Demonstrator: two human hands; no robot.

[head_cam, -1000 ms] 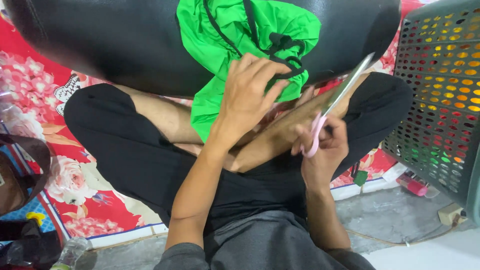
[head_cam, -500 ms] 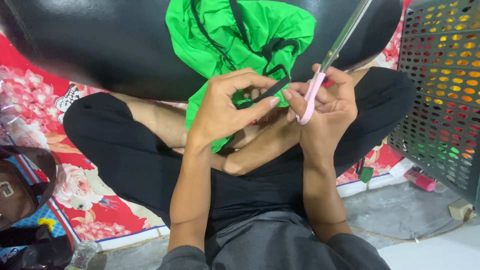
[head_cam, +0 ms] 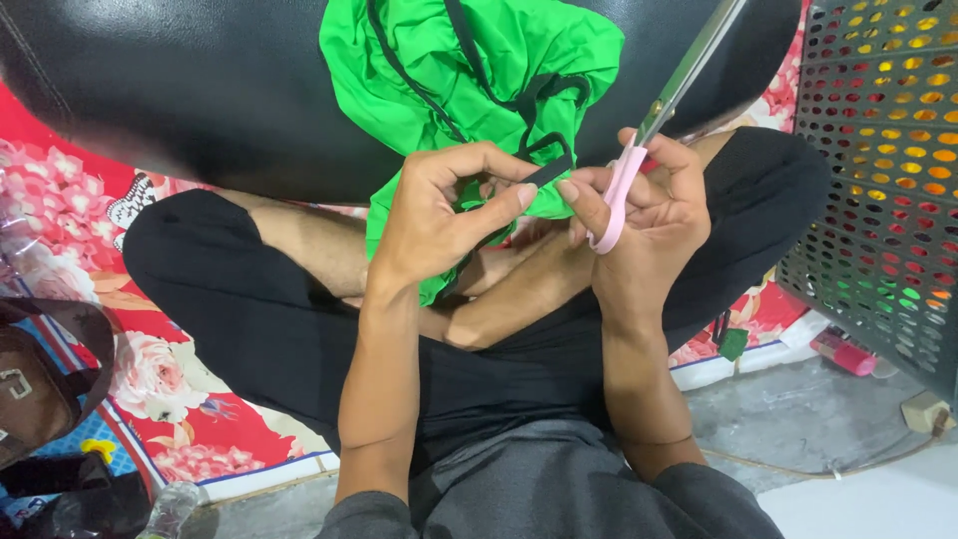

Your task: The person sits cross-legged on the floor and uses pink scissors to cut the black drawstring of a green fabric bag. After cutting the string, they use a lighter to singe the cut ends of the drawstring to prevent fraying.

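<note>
While sewn: grey basket (head_cam: 878, 180) rightward

The scissors (head_cam: 667, 108) are now raised upright in the right hand (head_cam: 639, 225), no longer lowered beside the lap. The left hand (head_cam: 439, 215) is lifted off the green garment (head_cam: 469, 70), and a black strap (head_cam: 547, 172) is pinched between both hands' fingertips.

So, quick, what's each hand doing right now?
Left hand: closed, pinching the black strap of the green cloth.
Right hand: closed, holding pink-handled scissors.
</note>
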